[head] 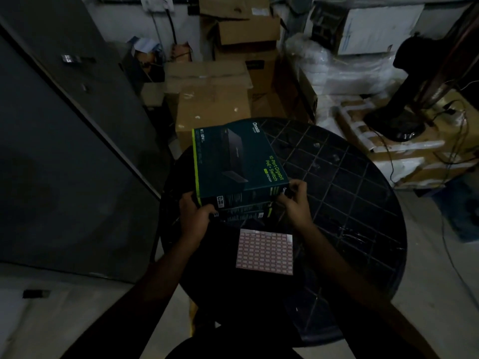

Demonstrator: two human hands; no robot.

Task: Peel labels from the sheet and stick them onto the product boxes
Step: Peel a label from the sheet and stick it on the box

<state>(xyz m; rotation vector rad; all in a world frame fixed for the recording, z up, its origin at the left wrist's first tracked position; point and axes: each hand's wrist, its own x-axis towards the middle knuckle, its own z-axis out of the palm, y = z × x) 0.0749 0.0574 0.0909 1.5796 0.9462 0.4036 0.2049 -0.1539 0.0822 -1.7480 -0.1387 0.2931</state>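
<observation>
A dark teal product box (233,161) with green lettering lies on top of another like box (246,212), of which only the near side shows. My left hand (194,213) grips the near left corner of the top box. My right hand (295,200) pinches its near right corner, fingers closed against the side. A pink sheet of small labels (264,252) lies flat on the round black table (350,203), just in front of the boxes and between my forearms.
Brown cartons (212,104) are stacked on the floor behind the table. Wrapped white bundles (344,73) and a black fan base (396,123) with cables stand at the right. A grey cabinet (64,151) fills the left side.
</observation>
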